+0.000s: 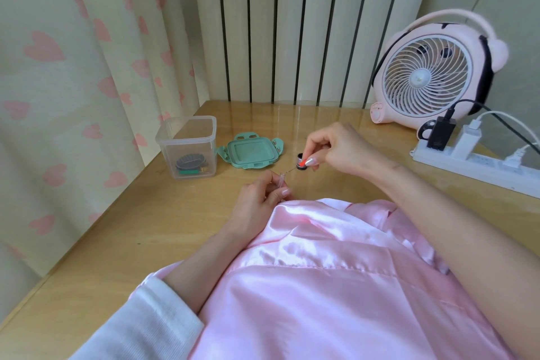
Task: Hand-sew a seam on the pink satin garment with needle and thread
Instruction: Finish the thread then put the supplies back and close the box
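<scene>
The pink satin garment (336,286) lies bunched across the near half of the wooden surface (117,228), its far edge just under the hands, so stitching looks not yet begun. This seems to be the thread-preparing step. Further back stand a clear container (187,152) and its green lid (251,152), off and beside it. The right hand (342,149) has its fingers clamped on a small black spool (301,161) of red thread. The left hand (257,202) has its fingers curled round a slim clear tube (282,180). A thin strand (290,169) runs between them; thread or needle, I cannot tell. To do this well, draw the length out slowly and taut, keeping both hands above the satin so nothing snags it.
</scene>
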A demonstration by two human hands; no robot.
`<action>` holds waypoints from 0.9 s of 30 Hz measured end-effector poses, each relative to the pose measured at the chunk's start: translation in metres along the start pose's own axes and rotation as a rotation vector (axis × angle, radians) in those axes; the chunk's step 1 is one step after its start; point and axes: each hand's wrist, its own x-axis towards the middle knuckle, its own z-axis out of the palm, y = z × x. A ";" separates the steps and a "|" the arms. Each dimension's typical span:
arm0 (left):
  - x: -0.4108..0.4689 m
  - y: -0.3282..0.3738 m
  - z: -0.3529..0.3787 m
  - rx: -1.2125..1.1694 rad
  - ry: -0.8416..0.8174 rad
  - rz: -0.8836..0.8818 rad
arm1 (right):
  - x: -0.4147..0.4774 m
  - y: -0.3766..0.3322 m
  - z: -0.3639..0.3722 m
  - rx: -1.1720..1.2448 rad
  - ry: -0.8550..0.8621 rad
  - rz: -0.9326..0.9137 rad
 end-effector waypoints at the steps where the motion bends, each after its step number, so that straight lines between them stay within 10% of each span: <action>1: 0.000 0.000 0.000 0.002 0.001 -0.001 | 0.000 0.000 0.000 -0.007 0.005 0.002; 27: 0.002 -0.002 0.000 0.047 0.015 -0.013 | 0.005 -0.006 0.004 -0.042 -0.032 -0.081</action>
